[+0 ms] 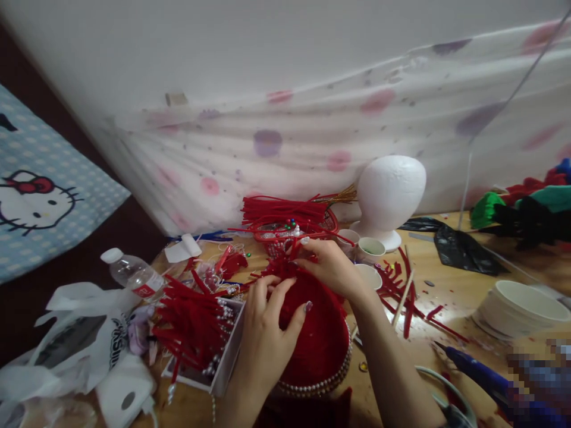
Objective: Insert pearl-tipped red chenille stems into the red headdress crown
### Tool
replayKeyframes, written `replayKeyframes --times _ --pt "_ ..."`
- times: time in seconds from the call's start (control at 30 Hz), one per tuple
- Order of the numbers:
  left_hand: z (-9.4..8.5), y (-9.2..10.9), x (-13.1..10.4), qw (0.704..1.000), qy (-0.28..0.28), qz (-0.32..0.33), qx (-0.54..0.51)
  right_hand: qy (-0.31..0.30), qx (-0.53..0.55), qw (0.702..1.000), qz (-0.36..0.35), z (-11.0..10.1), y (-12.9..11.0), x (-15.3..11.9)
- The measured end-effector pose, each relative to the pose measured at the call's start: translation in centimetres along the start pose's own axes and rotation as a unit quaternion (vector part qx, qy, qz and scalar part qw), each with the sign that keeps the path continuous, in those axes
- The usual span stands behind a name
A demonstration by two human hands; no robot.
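Note:
A red fuzzy headpiece (316,339), hollow side facing me, has rows of pearl-like beads (328,387) along its near rim. My left hand (270,333) is at its left side, fingers bent over the far left edge and the thumb inside the hollow. My right hand (328,264) reaches over the far rim. Its fingers are pinched among red fuzzy trim (281,267), and what they hold is too small to make out. Just beyond those fingertips, pearl, green and blue beads stand near a red basket (330,221).
Left of the headpiece, a box (225,362) holds red fuzzy stems. A plastic bottle (134,273) and white bag (84,321) lie farther left. Behind stands a white foam head (390,193) near paper cups (371,249). A blue pointed tool (477,371) and white bowl (520,309) are right.

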State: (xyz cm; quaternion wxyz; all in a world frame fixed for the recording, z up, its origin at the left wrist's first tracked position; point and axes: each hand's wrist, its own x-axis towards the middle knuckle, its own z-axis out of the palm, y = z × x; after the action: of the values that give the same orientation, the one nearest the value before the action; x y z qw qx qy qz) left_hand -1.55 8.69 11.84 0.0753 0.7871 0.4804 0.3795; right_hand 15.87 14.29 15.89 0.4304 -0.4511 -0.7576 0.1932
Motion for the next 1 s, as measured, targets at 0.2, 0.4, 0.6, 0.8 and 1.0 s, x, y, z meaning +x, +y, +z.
replayKeyframes --times 0.2,0.4,0.6,0.8,1.0 --pt "0.5 0.1 -0.7 0.999 0.015 0.033 0.04 -0.017 -0.058 0.997 0.041 -0.9 0.2 0.1" --pt "0.9 0.6 -0.7 0.995 0.048 0.061 0.06 -0.031 -0.117 0.99 0.073 -0.7 0.0 0.5" --pt "1.0 0.4 -0.3 0.994 0.038 0.084 0.06 -0.024 -0.09 0.992 0.087 -0.6 -0.6 0.6" --pt "1.4 0.5 -0.5 0.995 0.048 0.077 0.051 -0.034 -0.044 0.995 0.086 -0.9 -0.8 0.7" --pt "1.5 1.4 -0.5 0.996 0.064 0.047 0.042 -0.034 -0.05 0.995 0.084 -0.6 -0.5 0.6"
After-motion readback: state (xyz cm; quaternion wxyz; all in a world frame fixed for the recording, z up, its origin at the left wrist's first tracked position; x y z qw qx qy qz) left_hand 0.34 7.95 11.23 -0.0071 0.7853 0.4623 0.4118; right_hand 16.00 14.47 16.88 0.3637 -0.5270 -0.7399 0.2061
